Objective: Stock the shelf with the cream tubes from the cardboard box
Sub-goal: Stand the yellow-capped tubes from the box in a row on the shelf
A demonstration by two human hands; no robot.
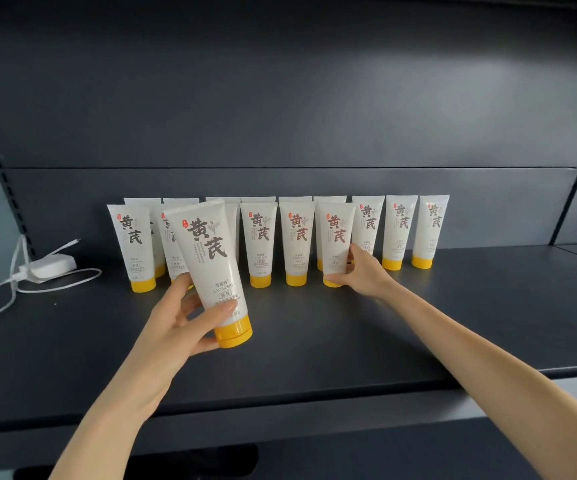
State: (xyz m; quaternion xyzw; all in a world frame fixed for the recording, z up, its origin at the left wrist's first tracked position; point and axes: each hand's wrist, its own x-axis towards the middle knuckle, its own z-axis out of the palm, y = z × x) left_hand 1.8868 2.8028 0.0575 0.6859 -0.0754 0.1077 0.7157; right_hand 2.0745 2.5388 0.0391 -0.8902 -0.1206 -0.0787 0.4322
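The left hand (176, 317) holds a cream tube (211, 258) tilted, cap down, just in front of the row of tubes (297, 237) standing on the dark shelf (314, 341). Its fingers (182, 284) curl round the tube's lower part, above the yellow cap. The right hand (366, 275) reaches the row's front rank, wrapped round the lower half of a standing tube (335, 233) whose cap touches the shelf. Left of the row lies a corded white adapter (51, 266).

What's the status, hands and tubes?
Left hand holds white yellow-capped cream tube over dark shelf. Right hand grips standing front-row tube. White corded charger at left.
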